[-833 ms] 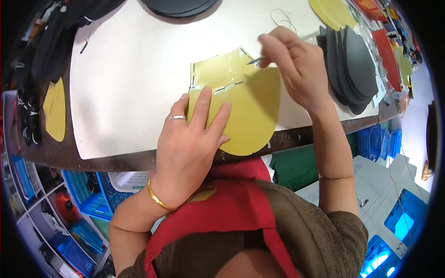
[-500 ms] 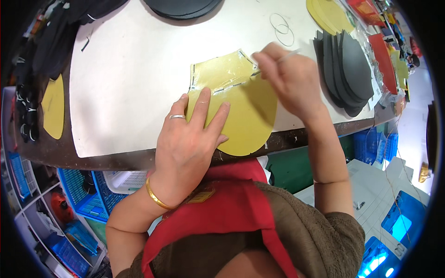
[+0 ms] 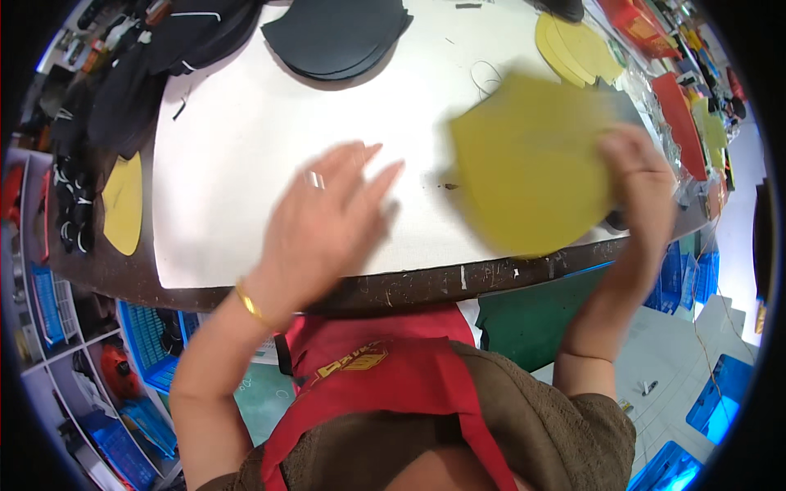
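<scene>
Motion-blurred yellow piece (image 3: 528,164) in right hand (image 3: 639,176)

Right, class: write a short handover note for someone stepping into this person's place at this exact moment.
Left hand: open, flat, fingers spread over the bare white tabletop, holding nothing.
Right hand: grips the right edge of the yellow rounded cut piece, which is motion-blurred.
Nearby: more yellow pieces at the far right, a stack of black pieces at the far edge.
Done: piece picked up in one hand.
Left: setting it down somewhere.
</scene>
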Demonstrator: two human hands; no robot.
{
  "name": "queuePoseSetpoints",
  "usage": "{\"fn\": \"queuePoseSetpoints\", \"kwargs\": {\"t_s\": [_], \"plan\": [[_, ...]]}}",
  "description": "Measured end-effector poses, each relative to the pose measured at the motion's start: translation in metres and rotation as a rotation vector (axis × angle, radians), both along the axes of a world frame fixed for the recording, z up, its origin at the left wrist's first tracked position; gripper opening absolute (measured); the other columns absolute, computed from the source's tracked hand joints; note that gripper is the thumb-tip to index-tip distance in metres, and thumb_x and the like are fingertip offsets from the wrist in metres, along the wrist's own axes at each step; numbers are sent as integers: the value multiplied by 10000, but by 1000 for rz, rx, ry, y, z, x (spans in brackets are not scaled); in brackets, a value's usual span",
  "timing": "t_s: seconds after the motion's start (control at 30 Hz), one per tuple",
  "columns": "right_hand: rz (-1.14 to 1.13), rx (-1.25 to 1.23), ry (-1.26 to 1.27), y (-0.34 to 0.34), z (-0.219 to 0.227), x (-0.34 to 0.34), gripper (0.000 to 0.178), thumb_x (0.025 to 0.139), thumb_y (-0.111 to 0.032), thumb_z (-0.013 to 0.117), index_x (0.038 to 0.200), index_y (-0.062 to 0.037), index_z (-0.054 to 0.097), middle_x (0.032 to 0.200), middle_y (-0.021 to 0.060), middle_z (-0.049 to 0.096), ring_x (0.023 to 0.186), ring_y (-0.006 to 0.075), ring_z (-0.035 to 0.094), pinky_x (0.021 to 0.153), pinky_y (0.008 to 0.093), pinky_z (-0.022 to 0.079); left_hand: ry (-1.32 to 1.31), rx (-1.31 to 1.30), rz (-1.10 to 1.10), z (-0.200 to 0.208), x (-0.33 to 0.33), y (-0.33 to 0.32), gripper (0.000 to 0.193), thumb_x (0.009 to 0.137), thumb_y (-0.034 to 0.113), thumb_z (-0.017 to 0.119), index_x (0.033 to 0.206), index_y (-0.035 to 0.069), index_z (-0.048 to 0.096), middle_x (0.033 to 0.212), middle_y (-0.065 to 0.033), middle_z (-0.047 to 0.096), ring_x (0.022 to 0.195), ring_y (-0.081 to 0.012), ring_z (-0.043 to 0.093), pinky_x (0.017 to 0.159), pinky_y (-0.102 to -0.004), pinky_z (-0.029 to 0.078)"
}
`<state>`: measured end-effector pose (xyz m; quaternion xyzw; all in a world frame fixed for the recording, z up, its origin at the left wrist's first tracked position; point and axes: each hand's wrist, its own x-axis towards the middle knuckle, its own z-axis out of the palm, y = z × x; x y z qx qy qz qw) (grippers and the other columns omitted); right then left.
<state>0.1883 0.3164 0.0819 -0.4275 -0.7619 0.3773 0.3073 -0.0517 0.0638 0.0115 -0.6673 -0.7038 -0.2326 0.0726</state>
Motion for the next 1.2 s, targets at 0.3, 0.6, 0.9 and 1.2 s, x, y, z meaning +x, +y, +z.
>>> {"fn": "queuePoseSetpoints", "kwargs": {"t_s": [0.3, 0.6, 0.9, 1.2], "plan": [[-413, 473, -43, 140, 1, 144, 295, 1031, -237, 622, 1130, 16, 737, 1034, 61, 716, 946, 104, 646, 862, 226, 484, 261, -51, 265, -9, -96, 80, 389, 813, 19, 719, 1196, 60, 673, 1116, -101, 654, 1060, -321, 617, 854, -400, 535], [64, -29, 283, -16, -43, 1, 223, 1017, -200, 638, 1141, -28, 707, 1045, 15, 693, 962, 89, 627, 850, 236, 496, -125, -71, -276, 9, 73, -23, 356, 784, 271, 781, 1063, 63, 707, 927, -48, 634, 793, -211, 639, 639, -330, 521], [391, -38, -211, -63, -74, -78, 297, 928, -282, 724, 1057, -14, 727, 810, 135, 750, 693, 178, 715, 665, 297, 545, -139, -132, 204, -9, 44, -51, 635, 723, 262, 852, 1269, 17, 641, 1349, -171, 589, 1237, -388, 546, 1030, -475, 457], [381, 12, -275, -64, -68, -87, 260, 920, -257, 719, 1000, -11, 723, 775, 129, 738, 662, 197, 703, 645, 307, 536, -185, -117, 159, -11, 44, -50, 590, 749, 264, 840, 1245, 3, 655, 1340, -175, 590, 1216, -371, 549, 1000, -462, 453]]}}
